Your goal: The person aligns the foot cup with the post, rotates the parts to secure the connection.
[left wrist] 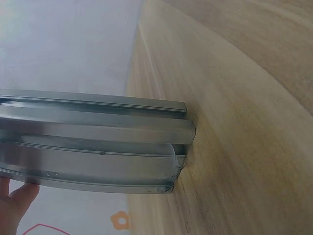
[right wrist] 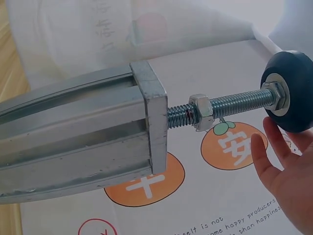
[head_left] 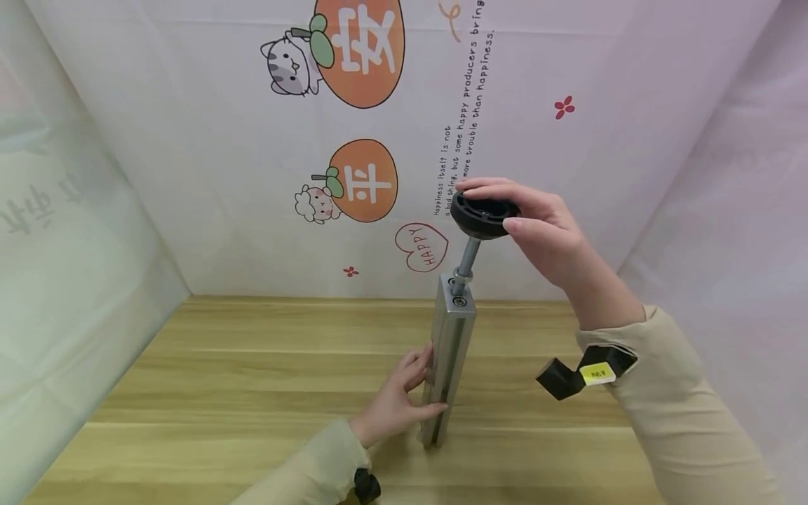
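An aluminium profile (head_left: 449, 344) stands on end on the wooden surface, leaning slightly. My left hand (head_left: 398, 400) grips its lower part, thumb on the near side and fingers round the left. From its capped top, a threaded rod (head_left: 468, 258) with a hex nut (right wrist: 201, 112) rises to a round black levelling foot (head_left: 476, 219). My right hand (head_left: 544, 224) holds that foot by its rim, between the thumb and the fingers. In the left wrist view, the slotted lower end of the profile (left wrist: 93, 161) meets the wood. The nut sits slightly apart from the end cap (right wrist: 157, 125).
Wooden boards (head_left: 252, 365) form the work surface. A white printed sheet (head_left: 530, 154) hangs behind it, and pale sheets (head_left: 76, 231) close off both sides. Black camera mounts (head_left: 568, 379) sit on the wrists.
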